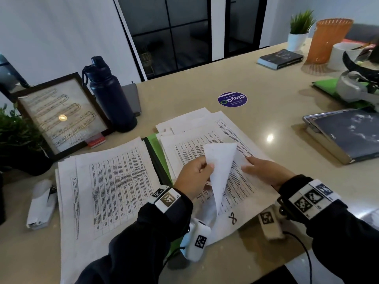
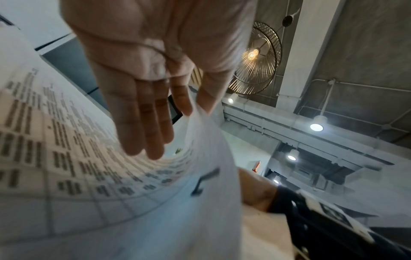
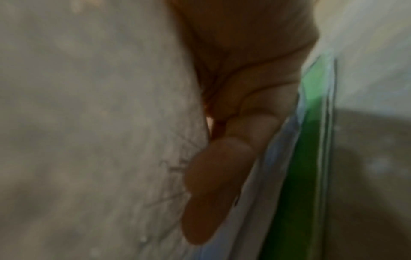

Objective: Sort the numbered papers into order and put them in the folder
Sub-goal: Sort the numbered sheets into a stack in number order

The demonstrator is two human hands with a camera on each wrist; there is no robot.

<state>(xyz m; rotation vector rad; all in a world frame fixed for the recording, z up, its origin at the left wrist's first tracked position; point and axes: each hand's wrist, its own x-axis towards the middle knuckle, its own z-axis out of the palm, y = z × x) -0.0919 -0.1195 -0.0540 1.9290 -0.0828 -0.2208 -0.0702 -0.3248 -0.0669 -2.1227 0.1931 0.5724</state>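
Note:
Two piles of printed, numbered papers lie before me. The left pile rests on the table. The right pile lies on an open green folder. My left hand pinches the corner of the top sheet and curls it up off the right pile. Beneath it shows a sheet marked 8. In the left wrist view the left hand grips the lifted sheet between thumb and forefinger. My right hand lies flat on the right pile. The blurred right wrist view shows its fingers beside the folder's green edge.
A dark bottle, a framed picture and a plant stand at the back left. A white object lies left of the papers. A closed laptop, a book and an orange basket occupy the right.

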